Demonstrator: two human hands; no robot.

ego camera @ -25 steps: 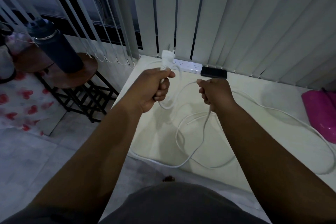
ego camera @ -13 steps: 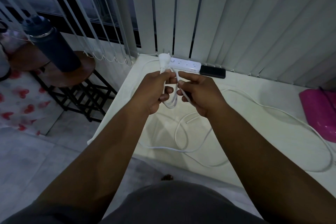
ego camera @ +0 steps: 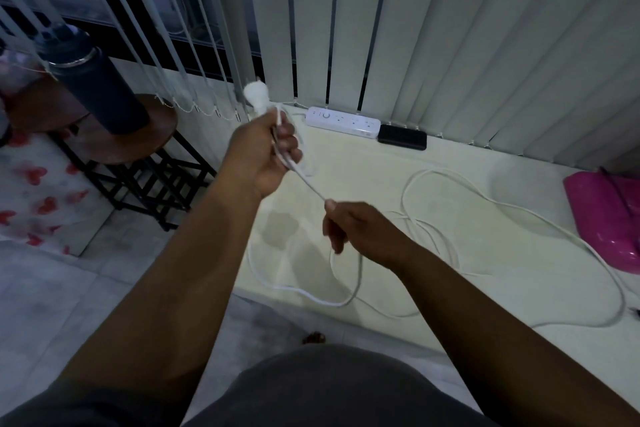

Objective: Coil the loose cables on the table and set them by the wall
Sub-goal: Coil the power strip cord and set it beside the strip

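Coiling now | your left hand [ego camera: 263, 156] fingers closed on the white cable [ego camera: 446, 184] near its plug [ego camera: 255, 94] | right hand [ego camera: 360, 230] pinches the taut strand | most cable lies loose on the surface [ego camera: 485, 246] | make even loops, avoid twists.

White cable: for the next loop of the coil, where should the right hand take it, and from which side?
Grip the white cable just past the right hand, where it hangs off the table edge in a free curve. Come from above, pinching across it: that stretch runs straight on from the taut span up to the left hand, so it likely feeds in without crossing the loops lying further right.
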